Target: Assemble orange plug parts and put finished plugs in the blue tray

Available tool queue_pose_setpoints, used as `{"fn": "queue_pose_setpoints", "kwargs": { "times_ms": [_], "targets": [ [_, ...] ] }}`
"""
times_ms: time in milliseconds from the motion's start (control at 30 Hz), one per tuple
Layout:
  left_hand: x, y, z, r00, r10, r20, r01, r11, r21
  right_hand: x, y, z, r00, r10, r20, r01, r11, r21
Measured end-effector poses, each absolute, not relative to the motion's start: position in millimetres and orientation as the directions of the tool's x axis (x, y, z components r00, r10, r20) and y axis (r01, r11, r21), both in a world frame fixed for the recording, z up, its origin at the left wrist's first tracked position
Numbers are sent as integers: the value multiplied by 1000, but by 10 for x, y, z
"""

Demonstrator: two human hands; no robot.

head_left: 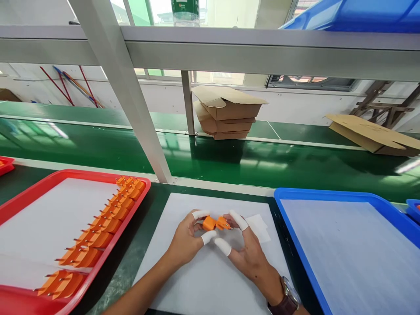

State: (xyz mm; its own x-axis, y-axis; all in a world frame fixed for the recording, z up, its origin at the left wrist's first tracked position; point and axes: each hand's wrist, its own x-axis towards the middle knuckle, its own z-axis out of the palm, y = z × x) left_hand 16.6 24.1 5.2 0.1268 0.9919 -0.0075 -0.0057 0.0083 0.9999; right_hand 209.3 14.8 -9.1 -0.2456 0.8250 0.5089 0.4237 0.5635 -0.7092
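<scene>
My left hand [188, 236] is closed on an orange plug piece [209, 223], pinched between thumb and forefinger. In the fingers of my right hand [246, 249] is a second orange plug piece [222, 223] with small metal pins showing. The two pieces are close together, and I cannot tell whether they touch. White covers sit on the thumb and forefinger of both hands. Both hands are above a white sheet [183, 284] on the dark green table. A small white paper [259, 227] lies behind my right hand.
At the left, a red tray [98, 271] holds several orange plugs along its right side. A blue tray [302, 249] lined with white stands at the right. Behind are a metal post [131, 96], a green belt [210, 162] and stacked cardboard boxes [229, 113].
</scene>
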Motion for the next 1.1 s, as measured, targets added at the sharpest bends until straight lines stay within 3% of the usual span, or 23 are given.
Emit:
{"fn": "queue_pose_setpoints", "kwargs": {
  "times_ms": [100, 233, 500, 700, 933, 1100],
  "targets": [
    [145, 237, -34, 137, 983, 122, 103, -137, 985, 2093, 162, -82, -232, 819, 526, 410, 572, -710],
    [112, 244, -98, 192, 964, 186, 181, -221, 958, 2111, 196, -95, -260, 822, 507, 390, 570, -723],
    [70, 257, 11, 231, 956, 179, 172, -222, 960, 2120, 240, -154, -233, 921, 312, 307, 374, -875],
    [44, 252, 100, 210, 970, 124, 319, -188, 929, 2103, 251, -219, -160, 975, 153, 173, 180, -968],
    [10, 254, 123, 331, 943, -17, 320, -96, 942, 2082, 238, -136, -251, 928, 276, 205, 329, -922],
    [18, 238, 111, 390, 919, -54, 311, -76, 948, 2122, 227, -101, -320, 908, 272, 301, 370, -879]
  ]
}}
